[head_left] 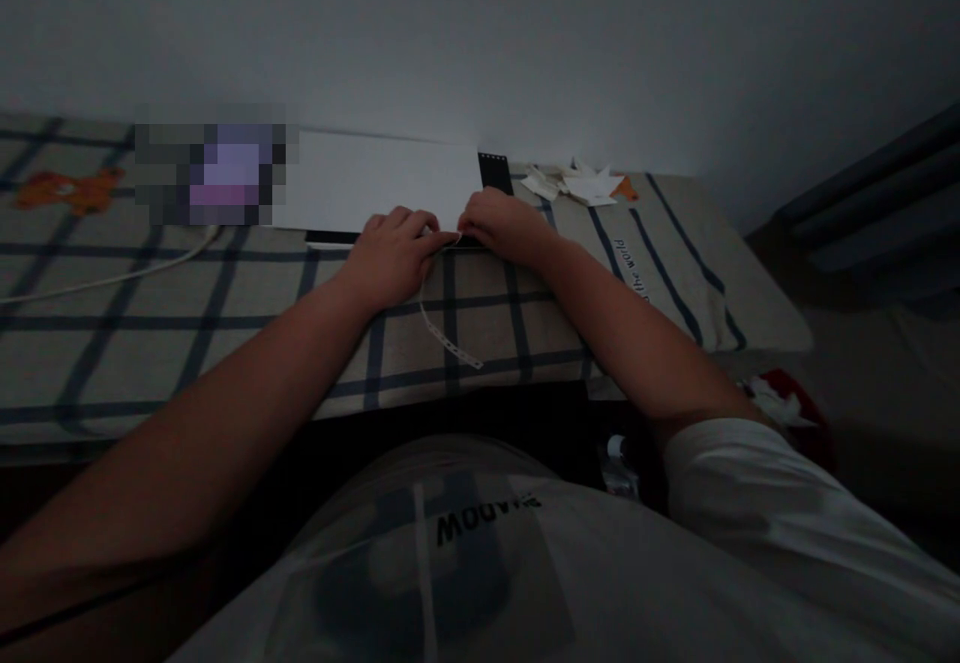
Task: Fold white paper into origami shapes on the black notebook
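Observation:
A narrow white paper strip [448, 345] with a row of holes hangs in a curve from between my hands over the tablecloth. My left hand [391, 251] is closed, thumb and fingers pinching the strip near the pad's front edge. Close beside it, my right hand [501, 226] pinches the strip's upper part, its fingertips almost meeting the left thumb. Beneath both hands lies a white sheet of paper [375, 175] on a black backing [495, 173] with punched holes at its right end. My fingers partly hide the strip where they grip it.
Crumpled white paper scraps [581, 183] lie right of the sheet. At the left are a blurred-out lit device [229, 173], a white cable [120, 281] and an orange cut-out shape [71, 190]. A bottle [619, 463] and a red bin [795, 408] stand below the table.

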{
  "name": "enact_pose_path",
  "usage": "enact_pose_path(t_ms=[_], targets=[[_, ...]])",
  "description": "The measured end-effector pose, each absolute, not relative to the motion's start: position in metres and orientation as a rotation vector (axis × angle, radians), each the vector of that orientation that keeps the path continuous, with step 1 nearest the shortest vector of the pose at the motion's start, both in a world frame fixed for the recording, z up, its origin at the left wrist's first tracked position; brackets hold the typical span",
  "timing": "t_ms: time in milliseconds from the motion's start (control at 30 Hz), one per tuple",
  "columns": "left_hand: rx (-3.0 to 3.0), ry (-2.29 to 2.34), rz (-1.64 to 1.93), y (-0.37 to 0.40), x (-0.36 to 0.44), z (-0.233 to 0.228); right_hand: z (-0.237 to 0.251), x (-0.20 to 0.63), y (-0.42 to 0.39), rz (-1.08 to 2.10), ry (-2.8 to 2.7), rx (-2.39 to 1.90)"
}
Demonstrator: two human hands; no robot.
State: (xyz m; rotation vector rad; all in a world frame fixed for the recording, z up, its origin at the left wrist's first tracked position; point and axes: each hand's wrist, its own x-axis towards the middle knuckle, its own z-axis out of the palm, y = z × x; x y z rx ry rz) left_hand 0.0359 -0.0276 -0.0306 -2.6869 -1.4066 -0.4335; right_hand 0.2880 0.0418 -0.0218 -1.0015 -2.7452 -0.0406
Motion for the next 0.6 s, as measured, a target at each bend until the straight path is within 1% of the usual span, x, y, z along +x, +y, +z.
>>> enact_pose_path(t_ms=[133, 467, 600], targets=[[-2.708, -1.424, -0.477, -0.026, 0.037, -0.033, -0.02, 0.285, 0.039, -0.05, -2.733, -0.99], [-2.691, -1.454, -0.423, -0.025, 0.039, -0.03, -0.026, 0.285, 0.041, -0.132, -2.735, -0.963], [-2.682, -1.445, -0.438, -0.025, 0.038, -0.03, -0.028, 0.292, 0.043, -0.064, -2.747, -0.883]])
